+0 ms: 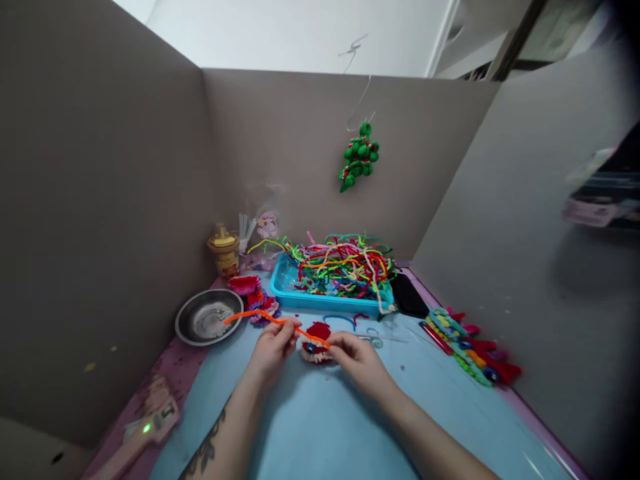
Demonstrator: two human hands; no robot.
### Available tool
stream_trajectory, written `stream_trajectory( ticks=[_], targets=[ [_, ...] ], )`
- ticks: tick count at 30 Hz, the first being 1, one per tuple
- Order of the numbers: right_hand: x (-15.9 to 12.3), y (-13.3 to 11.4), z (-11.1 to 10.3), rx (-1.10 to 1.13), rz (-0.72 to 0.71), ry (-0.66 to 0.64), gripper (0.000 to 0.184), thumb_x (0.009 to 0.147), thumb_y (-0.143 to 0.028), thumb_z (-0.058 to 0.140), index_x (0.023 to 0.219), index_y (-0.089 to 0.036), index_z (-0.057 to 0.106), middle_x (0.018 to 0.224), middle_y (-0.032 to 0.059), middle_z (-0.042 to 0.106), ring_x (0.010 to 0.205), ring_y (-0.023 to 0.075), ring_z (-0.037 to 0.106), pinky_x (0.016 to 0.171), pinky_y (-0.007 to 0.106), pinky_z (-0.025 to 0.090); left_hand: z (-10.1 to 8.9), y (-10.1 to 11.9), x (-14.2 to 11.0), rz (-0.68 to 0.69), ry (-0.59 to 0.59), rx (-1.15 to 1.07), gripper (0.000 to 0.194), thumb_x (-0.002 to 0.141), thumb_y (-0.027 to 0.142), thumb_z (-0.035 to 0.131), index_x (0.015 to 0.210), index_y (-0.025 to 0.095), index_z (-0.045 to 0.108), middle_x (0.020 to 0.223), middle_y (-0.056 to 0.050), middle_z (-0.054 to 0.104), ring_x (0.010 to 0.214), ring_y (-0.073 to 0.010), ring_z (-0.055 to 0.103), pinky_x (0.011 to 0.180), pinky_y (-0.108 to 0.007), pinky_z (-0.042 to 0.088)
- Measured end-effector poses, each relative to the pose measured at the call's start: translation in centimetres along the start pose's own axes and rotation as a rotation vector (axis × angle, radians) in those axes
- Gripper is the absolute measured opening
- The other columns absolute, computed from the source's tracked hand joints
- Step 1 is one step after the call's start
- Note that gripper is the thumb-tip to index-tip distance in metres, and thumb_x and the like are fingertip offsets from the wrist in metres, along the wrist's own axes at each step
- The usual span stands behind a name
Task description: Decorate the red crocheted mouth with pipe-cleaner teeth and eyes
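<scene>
An orange pipe cleaner (263, 314) is stretched between my hands, one end reaching left over the metal bowl's rim. My left hand (277, 345) pinches it near its middle. At the right end, my right hand (353, 355) grips it between thumb and fingertips. Just behind and below the pipe cleaner, a red and cream fuzzy piece with a blue part (317, 355) lies on the light blue table cover. The pipe cleaner and my hands partly hide that piece.
A blue tray (325, 303) heaped with pipe cleaners stands at the back. The metal bowl (185, 320) and a cup (225, 257) are left; a black phone (409, 297), scissors (375, 340) and colourful fuzzy pieces (465, 347) right. A green fuzzy ornament (360, 157) hangs above.
</scene>
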State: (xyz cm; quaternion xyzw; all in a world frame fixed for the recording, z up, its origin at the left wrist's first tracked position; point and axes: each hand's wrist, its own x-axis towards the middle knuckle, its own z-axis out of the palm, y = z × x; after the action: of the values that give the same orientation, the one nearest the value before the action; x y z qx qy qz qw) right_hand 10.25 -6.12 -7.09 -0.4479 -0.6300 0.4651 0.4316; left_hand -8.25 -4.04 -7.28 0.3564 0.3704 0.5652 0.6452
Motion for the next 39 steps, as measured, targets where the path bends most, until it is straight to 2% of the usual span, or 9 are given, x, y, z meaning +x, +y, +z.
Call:
stream_trajectory(
  ticks=[7, 12, 14, 16, 19, 23, 27, 34, 39],
  targets=[
    [-0.1, 2.2, -2.0, -0.185, 0.011, 0.101, 0.013, 0.077, -0.025, 0.054, 0.077, -0.018, 0.065, 0.075, 0.0029, 0.067, 0.072, 0.0181, 0.060, 0.067, 0.027, 0.044, 0.2, -0.2, 0.2, -0.027, -0.013, 0.214, 0.045, 0.067, 0.052, 0.066, 0.087, 0.011, 0.065, 0.055, 0.003, 0.053, 0.048, -0.0063, 0.040, 0.047, -0.018, 0.027],
    [-0.5, 2.5, -2.5, -0.249, -0.009, 0.185, 0.013, 0.080, -0.027, 0.052, 0.072, -0.019, 0.056, 0.062, -0.0014, 0.057, 0.057, 0.0144, 0.051, 0.055, 0.024, 0.037, 1.4, -0.2, -0.7, -0.139, -0.249, 0.721, 0.044, 0.077, 0.052, 0.053, 0.067, 0.012, 0.068, 0.056, -0.003, 0.061, 0.046, -0.0098, 0.047, 0.045, -0.021, 0.032],
    [-0.6, 2.1, -2.7, -0.264, -0.074, 0.202, 0.012, 0.081, -0.025, 0.050, 0.072, -0.019, 0.055, 0.066, 0.0001, 0.058, 0.061, 0.0155, 0.053, 0.058, 0.025, 0.039, 2.7, 0.3, -1.4, 0.014, -0.257, 0.838, 0.039, 0.081, 0.046, 0.051, 0.069, 0.013, 0.069, 0.061, -0.005, 0.065, 0.054, -0.0131, 0.055, 0.052, -0.023, 0.040],
    [-0.8, 1.5, -2.8, -0.298, -0.188, 0.193, 0.011, 0.082, -0.021, 0.049, 0.074, -0.020, 0.055, 0.074, 0.0028, 0.060, 0.071, 0.0177, 0.055, 0.065, 0.028, 0.041, 4.2, 1.1, -2.0, 0.338, -0.200, 0.956, 0.027, 0.083, 0.037, 0.052, 0.082, 0.016, 0.070, 0.080, -0.007, 0.070, 0.075, -0.0179, 0.061, 0.070, -0.028, 0.046],
    [-1.2, 0.9, -2.8, -0.343, -0.321, 0.181, 0.012, 0.084, -0.017, 0.048, 0.077, -0.021, 0.056, 0.083, 0.0052, 0.059, 0.082, 0.0200, 0.055, 0.075, 0.031, 0.042, 6.4, 2.1, -2.5, 0.676, -0.292, 1.267, 0.019, 0.082, 0.025, 0.056, 0.096, 0.022, 0.068, 0.099, -0.008, 0.069, 0.099, -0.0219, 0.057, 0.093, -0.039, 0.038],
    [-1.5, 1.0, -2.7, -0.336, -0.335, 0.201, 0.014, 0.085, -0.017, 0.047, 0.080, -0.022, 0.058, 0.083, 0.0058, 0.059, 0.085, 0.0207, 0.055, 0.077, 0.033, 0.043, 7.5, 2.1, -2.3, 0.685, -0.356, 1.642, 0.016, 0.085, 0.022, 0.051, 0.084, 0.020, 0.068, 0.079, -0.006, 0.070, 0.077, -0.0188, 0.061, 0.084, -0.038, 0.042],
    [-1.1, 1.4, -3.1, -0.258, -0.338, 0.250, 0.020, 0.085, -0.015, 0.046, 0.095, -0.022, 0.062, 0.095, 0.0076, 0.062, 0.094, 0.0213, 0.055, 0.085, 0.035, 0.042, 6.7, 0.8, -1.3, 0.727, -0.320, 1.797, 0.020, 0.088, 0.024, 0.047, 0.081, 0.017, 0.065, 0.072, -0.007, 0.067, 0.068, -0.0181, 0.060, 0.062, -0.028, 0.042],
    [-0.6, 1.0, -3.6, -0.112, -0.170, 0.230, 0.014, 0.078, -0.018, 0.056, 0.077, -0.022, 0.069, 0.078, 0.0040, 0.065, 0.076, 0.0177, 0.059, 0.067, 0.028, 0.046, 4.2, -0.8, -0.6, 1.018, -0.217, 1.783, 0.019, 0.088, 0.025, 0.049, 0.079, 0.017, 0.064, 0.065, -0.004, 0.063, 0.062, -0.0153, 0.056, 0.060, -0.026, 0.039],
    [-0.8, 1.1, -3.0, -0.194, -0.122, 0.167, 0.012, 0.076, -0.017, 0.059, 0.073, -0.022, 0.069, 0.070, 0.0017, 0.061, 0.068, 0.0161, 0.057, 0.062, 0.026, 0.043, 3.8, -0.8, -1.1, 0.986, -0.250, 1.734, 0.020, 0.089, 0.025, 0.047, 0.081, 0.017, 0.064, 0.069, -0.005, 0.064, 0.064, -0.0151, 0.056, 0.060, -0.026, 0.039]
  ],
)
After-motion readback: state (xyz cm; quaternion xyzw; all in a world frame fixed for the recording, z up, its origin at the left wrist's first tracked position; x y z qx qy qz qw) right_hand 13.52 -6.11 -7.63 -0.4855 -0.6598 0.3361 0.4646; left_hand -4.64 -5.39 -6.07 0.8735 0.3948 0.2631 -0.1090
